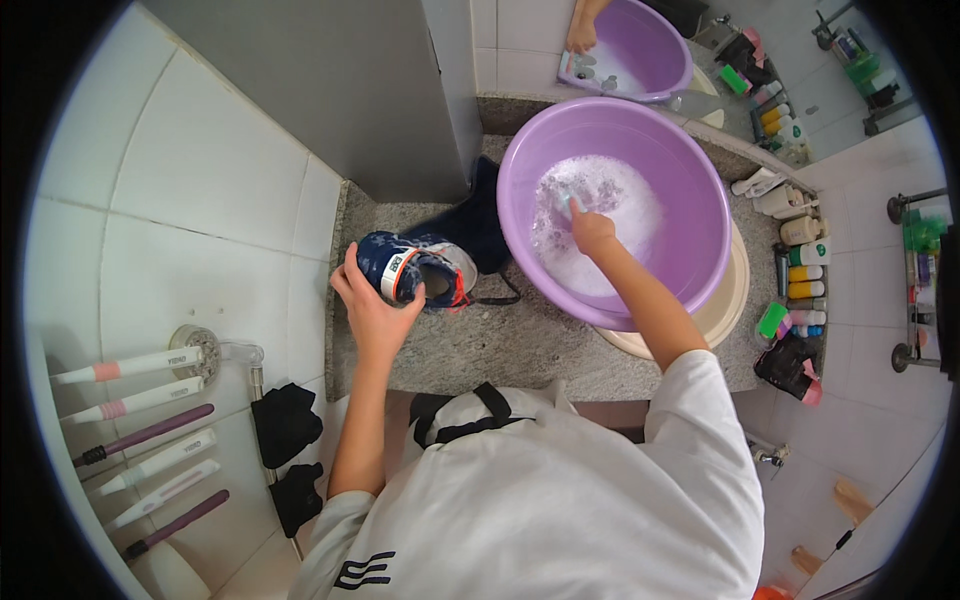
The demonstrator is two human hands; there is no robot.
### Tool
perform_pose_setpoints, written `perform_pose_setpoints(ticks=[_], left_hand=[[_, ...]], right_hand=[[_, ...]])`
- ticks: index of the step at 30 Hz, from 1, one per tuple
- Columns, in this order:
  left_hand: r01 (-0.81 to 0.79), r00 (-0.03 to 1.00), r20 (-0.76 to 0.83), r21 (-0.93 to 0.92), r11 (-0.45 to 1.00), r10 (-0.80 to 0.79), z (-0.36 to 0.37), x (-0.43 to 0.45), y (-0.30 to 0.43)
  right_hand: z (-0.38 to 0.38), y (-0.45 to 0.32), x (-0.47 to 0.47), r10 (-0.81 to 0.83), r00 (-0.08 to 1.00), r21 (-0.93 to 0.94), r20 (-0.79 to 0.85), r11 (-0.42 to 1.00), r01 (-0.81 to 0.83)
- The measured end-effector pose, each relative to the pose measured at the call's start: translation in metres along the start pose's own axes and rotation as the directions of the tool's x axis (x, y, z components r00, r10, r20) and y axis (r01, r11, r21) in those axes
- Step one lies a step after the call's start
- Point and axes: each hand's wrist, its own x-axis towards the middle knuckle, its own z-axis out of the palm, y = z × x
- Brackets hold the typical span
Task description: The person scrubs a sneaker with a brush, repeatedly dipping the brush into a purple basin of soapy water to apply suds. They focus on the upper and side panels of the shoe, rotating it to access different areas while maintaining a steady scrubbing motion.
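My left hand (375, 304) grips the heel end of a dark blue shoe (384, 251) with a white and orange band, red laces and patches of foam, at the left of the granite counter (457, 352). To the right stands a large purple plastic basin (682, 195) with sudsy water (630, 255). My right hand (592, 229) reaches into it, closed on a small pale-blue thing, perhaps a brush, partly hidden by the foam. Dark cloth (480, 217) lies between the shoe and the basin.
Beneath the basin shows a cream sink rim (739, 277). Bottles and tubes (806, 272), a green sponge (772, 320) and a black bag (784, 364) line the right edge. A grey panel (322, 90) rises behind; a mirror (795, 67) reflects the basin. Toothbrushes (150, 364) and a shower head (196, 352) are at left.
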Motion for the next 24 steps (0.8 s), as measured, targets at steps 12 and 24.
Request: perform_pose_setpoints(ticks=[12,24], left_hand=[[-0.159,0.986,0.058,0.03,0.987,0.158,0.004,-0.006,0.002],[-0.217,0.975,0.064,0.087,0.972,0.212,0.01,-0.025,0.011]], right_hand=[[-0.101,-0.1,-0.144,-0.155,0.905,0.612,-0.395,0.691,0.385],[-0.075,-0.199,-0.212,-0.154,0.884,0.785,-0.441,0.41,0.464]])
